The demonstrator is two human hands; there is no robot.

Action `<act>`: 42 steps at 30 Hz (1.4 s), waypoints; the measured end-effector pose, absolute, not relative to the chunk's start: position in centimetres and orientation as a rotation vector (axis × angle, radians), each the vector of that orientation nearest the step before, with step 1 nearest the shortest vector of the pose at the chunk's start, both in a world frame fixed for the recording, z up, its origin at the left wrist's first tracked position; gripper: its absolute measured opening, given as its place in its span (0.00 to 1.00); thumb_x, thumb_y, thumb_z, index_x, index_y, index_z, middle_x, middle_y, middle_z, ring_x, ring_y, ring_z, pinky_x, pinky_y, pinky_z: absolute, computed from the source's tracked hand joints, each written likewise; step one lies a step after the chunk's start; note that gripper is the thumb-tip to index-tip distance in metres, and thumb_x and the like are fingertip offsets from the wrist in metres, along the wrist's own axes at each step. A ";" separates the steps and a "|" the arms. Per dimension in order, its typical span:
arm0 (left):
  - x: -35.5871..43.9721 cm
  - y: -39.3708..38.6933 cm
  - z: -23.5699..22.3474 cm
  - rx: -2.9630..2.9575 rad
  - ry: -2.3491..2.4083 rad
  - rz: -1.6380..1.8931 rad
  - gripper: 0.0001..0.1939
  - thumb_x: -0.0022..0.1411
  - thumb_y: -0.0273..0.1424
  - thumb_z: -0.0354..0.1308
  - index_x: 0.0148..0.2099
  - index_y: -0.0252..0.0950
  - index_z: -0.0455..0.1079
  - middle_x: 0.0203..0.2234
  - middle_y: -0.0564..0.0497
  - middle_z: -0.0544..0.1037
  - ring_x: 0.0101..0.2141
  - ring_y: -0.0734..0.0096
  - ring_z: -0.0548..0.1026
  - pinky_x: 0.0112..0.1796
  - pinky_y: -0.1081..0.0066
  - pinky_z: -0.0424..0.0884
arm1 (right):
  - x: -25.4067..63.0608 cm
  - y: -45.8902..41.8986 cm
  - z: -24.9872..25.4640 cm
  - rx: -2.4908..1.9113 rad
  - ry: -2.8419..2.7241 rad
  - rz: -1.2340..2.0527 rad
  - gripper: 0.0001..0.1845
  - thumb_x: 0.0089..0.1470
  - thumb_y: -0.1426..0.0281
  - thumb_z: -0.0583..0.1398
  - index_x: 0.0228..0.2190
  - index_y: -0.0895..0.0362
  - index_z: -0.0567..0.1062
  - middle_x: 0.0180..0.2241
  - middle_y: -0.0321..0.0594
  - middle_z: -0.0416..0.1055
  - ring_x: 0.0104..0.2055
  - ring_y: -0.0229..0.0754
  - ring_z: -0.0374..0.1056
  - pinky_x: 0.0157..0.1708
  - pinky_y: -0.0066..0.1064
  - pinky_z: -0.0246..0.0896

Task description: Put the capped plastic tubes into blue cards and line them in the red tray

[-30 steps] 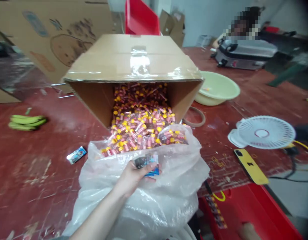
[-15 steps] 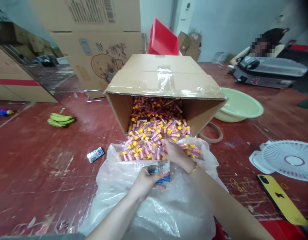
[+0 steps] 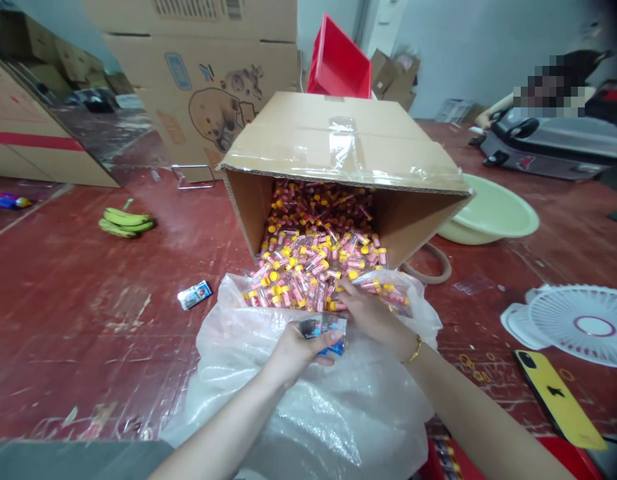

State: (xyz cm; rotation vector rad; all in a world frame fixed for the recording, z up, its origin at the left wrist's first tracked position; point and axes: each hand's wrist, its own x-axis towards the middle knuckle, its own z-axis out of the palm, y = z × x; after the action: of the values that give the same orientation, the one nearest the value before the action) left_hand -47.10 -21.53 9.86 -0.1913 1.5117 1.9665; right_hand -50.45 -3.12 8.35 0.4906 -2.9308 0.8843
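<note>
Landmark: open carton (image 3: 338, 140), on its side, mouth facing the wearer. Pile of capped vials (image 3: 308, 260), clear with pink contents and yellow caps, filled the carton's floor and spilled out past its mouth onto a white plastic sheet (image 3: 308, 407). Both hands were in front of that mouth, so the pile lay carton-ward of them, ahead and slightly below.

Right hand (image 3: 371, 313) was nearer: fingertips at the front edge of the spill, outside the carton's mouth, forearm slanting in from the right side of the carton. Fingers bent down and partly hidden; couldn't tell whether they were pinching a vial or only touching.

Left hand (image 3: 298, 350) sat farther out from the carton, over the sheet, short of the pile. Thumb pressed on top, fingers underneath, pinching blue printed packets (image 3: 334, 333); count unclear. Packets pointed toward the right-hand side of the carton's mouth, just below the right hand, no contact clear.

Vial long axes: no common direction. Some in the spill stood steeply tilted, others lay sideways across the carton's mouth; the ones right at the right fingertips were too covered to read.

Others: a loose blue packet (image 3: 195, 295) on the red surface, front-left of the carton; green basin (image 3: 503, 210) just right of the carton; yellow phone (image 3: 563, 403) front-right of it, well apart.
</note>
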 end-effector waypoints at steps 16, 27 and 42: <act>-47.1 -21.2 10.1 -0.008 1.587 2.008 0.20 0.40 0.34 0.74 0.36 0.32 0.76 0.22 0.56 0.72 0.23 0.78 0.67 0.24 0.76 0.69 | -46.9 -2.9 14.7 0.325 -2.200 2.064 0.15 0.57 0.68 0.60 0.46 0.46 0.67 0.41 0.36 0.67 0.41 0.38 0.69 0.43 0.33 0.67; -46.8 -20.8 11.7 -0.223 1.308 2.072 0.22 0.45 0.42 0.71 0.38 0.31 0.76 0.31 0.45 0.79 0.31 0.65 0.77 0.30 0.68 0.75 | -46.4 -3.5 13.1 0.227 -2.315 2.240 0.14 0.49 0.64 0.66 0.35 0.52 0.68 0.34 0.37 0.70 0.33 0.39 0.69 0.32 0.32 0.70; -46.3 -19.8 12.7 -0.231 1.250 2.128 0.24 0.42 0.43 0.72 0.36 0.30 0.77 0.27 0.47 0.80 0.28 0.69 0.76 0.35 0.71 0.72 | -43.2 -5.6 9.6 0.213 -2.444 1.845 0.33 0.43 0.75 0.64 0.47 0.45 0.56 0.45 0.42 0.63 0.45 0.50 0.68 0.38 0.39 0.72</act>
State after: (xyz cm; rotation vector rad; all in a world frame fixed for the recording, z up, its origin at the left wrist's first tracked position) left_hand -46.26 -19.76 12.68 -0.2314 1.2505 2.1280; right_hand -43.19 -5.61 9.58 0.2131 -2.4438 1.8451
